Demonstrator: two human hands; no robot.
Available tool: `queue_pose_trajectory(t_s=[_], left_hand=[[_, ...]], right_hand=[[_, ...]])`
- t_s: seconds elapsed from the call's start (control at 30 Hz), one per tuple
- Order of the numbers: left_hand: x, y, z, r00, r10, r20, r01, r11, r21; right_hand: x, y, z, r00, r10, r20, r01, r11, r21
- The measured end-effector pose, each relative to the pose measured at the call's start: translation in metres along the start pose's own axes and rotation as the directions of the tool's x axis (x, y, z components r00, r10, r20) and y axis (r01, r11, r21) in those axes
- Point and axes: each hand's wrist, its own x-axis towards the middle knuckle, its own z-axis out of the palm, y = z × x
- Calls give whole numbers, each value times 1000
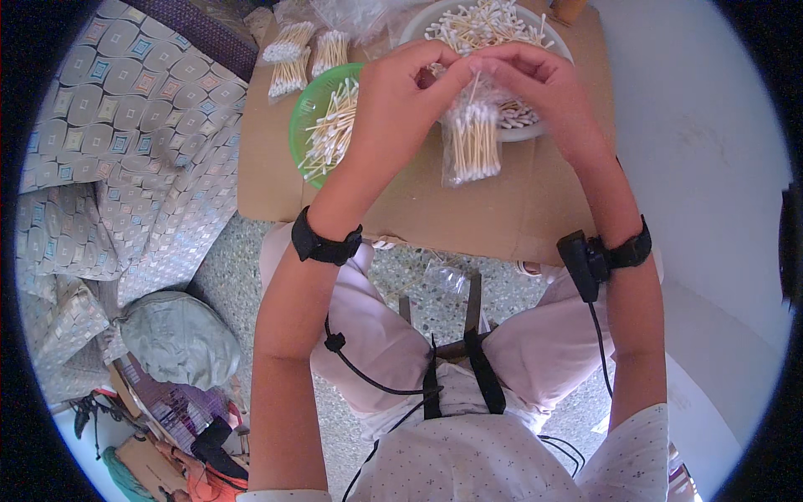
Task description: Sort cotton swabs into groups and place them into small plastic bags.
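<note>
A small clear plastic bag [449, 166] packed with cotton swabs [476, 147] hangs below my fingertips, over the near edge of a bowl. My left hand [410, 92] pinches the bag's top with thumb and forefinger. From the other side, my right hand [544, 84] grips the same top, its fingertips meeting those of the left. Behind the hands stands the white bowl [539, 131], heaped with loose swabs and partly covered by the hands. Close to my left hand, a green basket [298, 138] holds more loose swabs; the hand and wrist hide its right side.
Several filled swab packets [288, 58] lie behind the green basket. Loose clear plastic bags [360, 18] are at the back. Everything rests on a cardboard-covered surface [401, 209]. A white wall [694, 151] rises at right; a patterned cloth [142, 109] drapes at left.
</note>
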Motion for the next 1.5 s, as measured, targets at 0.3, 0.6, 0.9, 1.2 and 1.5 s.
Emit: queue_pose_trajectory(t_s=[0.3,0.6,0.9,1.2,1.5], left_hand=[[0,-1,1,996,51,-68,-52,999,-13],[1,-3,-1,996,81,-30,-80,996,50],[0,-1,1,997,75,-28,-73,995,66],[-1,-1,1,997,69,-25,-67,995,72],[-1,-4,2,995,80,-57,-79,996,31]], right_hand=[[-1,0,1,999,-15,43,12,998,64],[2,4,-2,996,16,-82,-15,1000,14],[3,3,-3,979,-41,-199,60,994,95],[1,1,1,1000,-10,-24,12,997,70],[-2,-4,0,997,16,69,-13,999,-43]])
